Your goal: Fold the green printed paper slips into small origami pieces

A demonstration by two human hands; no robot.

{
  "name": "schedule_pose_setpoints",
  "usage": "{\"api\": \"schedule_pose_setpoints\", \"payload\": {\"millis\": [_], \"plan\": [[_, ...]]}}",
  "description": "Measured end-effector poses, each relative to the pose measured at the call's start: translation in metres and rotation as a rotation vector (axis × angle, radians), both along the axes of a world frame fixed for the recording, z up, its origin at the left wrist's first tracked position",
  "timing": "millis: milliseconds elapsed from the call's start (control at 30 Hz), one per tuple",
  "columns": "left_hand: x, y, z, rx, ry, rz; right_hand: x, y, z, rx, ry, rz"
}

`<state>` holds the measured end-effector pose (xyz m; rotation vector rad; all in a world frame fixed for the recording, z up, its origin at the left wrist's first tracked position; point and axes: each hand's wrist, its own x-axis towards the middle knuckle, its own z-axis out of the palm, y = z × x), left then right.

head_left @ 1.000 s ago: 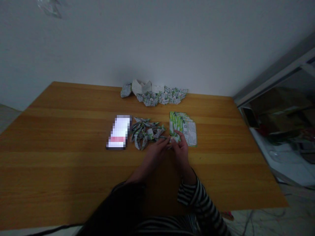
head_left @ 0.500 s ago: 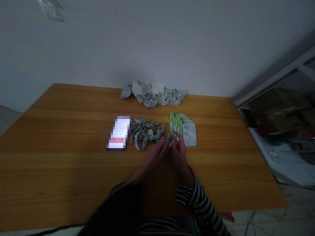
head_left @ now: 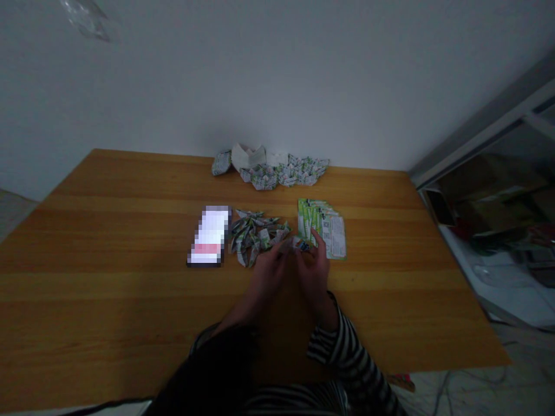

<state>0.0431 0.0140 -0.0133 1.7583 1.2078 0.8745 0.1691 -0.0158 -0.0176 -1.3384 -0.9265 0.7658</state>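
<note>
Between my two hands is a small piece of folded printed paper point(head_left: 302, 245), with a dark blue patch showing. My right hand point(head_left: 315, 268) pinches it from the right, thumb and forefinger closed on it. From the other side, the closed fingers of my left hand point(head_left: 269, 268) hold its left end, partly hiding it. Just beyond my left hand lies a loose pile of folded paper pieces point(head_left: 249, 234), pointed and printed grey and green. Past my right hand is a fanned stack of flat green and white printed sheets point(head_left: 333, 234).
A phone with a lit, blurred screen point(head_left: 210, 234) lies left of the pile. Against the wall stand joined folded-paper shapes point(head_left: 281, 173), some plain white. The wooden table point(head_left: 108, 242) has a shelf holding a dark phone point(head_left: 440, 208) beyond its right edge.
The folded paper has turned from upright to flatter between my fingers, bringing a dark blue patch into sight. My left hand has shifted slightly left, its fingers curling more.
</note>
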Motion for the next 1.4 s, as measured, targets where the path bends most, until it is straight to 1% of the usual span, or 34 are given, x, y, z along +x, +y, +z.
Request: {"api": "schedule_pose_setpoints", "payload": {"millis": [67, 167, 267, 333, 400, 467, 500, 600, 633, 733, 833, 900, 967, 1033, 1133, 1233, 1400], "plan": [[0.002, -0.003, -0.003, 0.066, 0.119, -0.064, -0.002, -0.001, -0.001, -0.04, 0.024, 0.005], [0.005, -0.004, -0.003, 0.114, 0.208, -0.096, -0.002, -0.002, -0.002, -0.102, 0.065, 0.128], [0.007, -0.005, 0.004, 0.183, 0.277, -0.061, 0.001, -0.003, -0.002, -0.074, 0.161, 0.218], [0.007, -0.006, 0.008, 0.23, 0.296, -0.028, 0.004, -0.002, 0.0, -0.026, 0.209, 0.219], [0.008, -0.006, 0.009, 0.234, 0.236, 0.0, 0.007, 0.0, 0.003, -0.01, 0.205, 0.212], [0.008, -0.006, 0.008, 0.183, 0.104, 0.016, 0.011, 0.001, 0.006, -0.027, 0.164, 0.204], [0.007, -0.004, 0.007, 0.131, 0.022, 0.027, 0.013, 0.002, 0.008, -0.035, 0.133, 0.205], [0.001, 0.003, 0.007, -0.086, -0.174, 0.028, 0.025, 0.003, 0.011, -0.069, 0.032, 0.253], [-0.002, 0.006, 0.008, -0.148, -0.187, -0.002, 0.029, 0.003, 0.011, -0.094, 0.015, 0.288], [-0.009, 0.013, 0.014, -0.211, -0.195, -0.024, 0.037, 0.004, 0.01, -0.183, 0.044, 0.396], [-0.01, 0.012, 0.016, -0.236, -0.233, 0.036, 0.038, 0.006, 0.009, -0.221, 0.123, 0.453], [-0.009, 0.011, 0.014, -0.263, -0.269, 0.076, 0.036, 0.007, 0.009, -0.215, 0.171, 0.463], [-0.009, 0.01, 0.012, -0.299, -0.308, 0.083, 0.035, 0.008, 0.011, -0.215, 0.216, 0.479], [-0.01, 0.012, 0.011, -0.35, -0.356, 0.045, 0.036, 0.008, 0.012, -0.227, 0.248, 0.518], [-0.015, 0.017, 0.015, -0.45, -0.414, -0.052, 0.038, 0.007, 0.012, -0.246, 0.263, 0.582], [-0.02, 0.02, 0.02, -0.512, -0.436, -0.104, 0.041, 0.006, 0.011, -0.241, 0.273, 0.579], [-0.023, 0.021, 0.021, -0.578, -0.451, -0.114, 0.043, 0.004, 0.008, -0.197, 0.244, 0.519]]}}
